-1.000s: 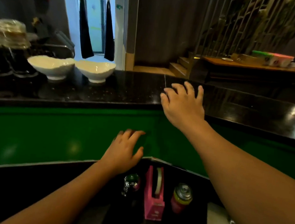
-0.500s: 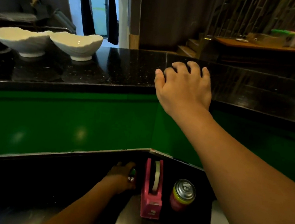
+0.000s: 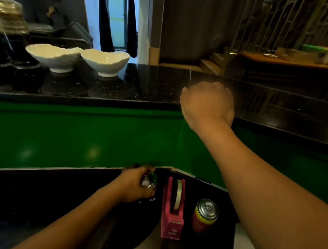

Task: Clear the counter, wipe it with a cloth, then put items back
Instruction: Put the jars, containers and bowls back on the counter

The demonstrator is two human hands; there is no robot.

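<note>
The left hand (image 3: pixel 132 186) has its fingers curled round a shiny item (image 3: pixel 149 181) at the back corner of the lower counter (image 3: pixel 26 194), just left of the dispenser (image 3: pixel 171 214). The right hand (image 3: pixel 206 104), fingers curled and seemingly holding nothing, is over the upper counter (image 3: pixel 143 84) edge, well apart.

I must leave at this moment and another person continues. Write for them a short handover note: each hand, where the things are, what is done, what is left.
Left hand: grips a small shiny object on the lower counter, just left of the pink tape dispenser.
Right hand: over the edge of the upper counter. Its fingers curl out of sight and it is blurred, so I cannot tell if it holds anything.
Things: a can stands right of the dispenser. Two white bowls stand on the upper counter, far left.
Done: cannot tell; no cloth is in view.
Left: probably move the lower items, wipe, put them back.
</note>
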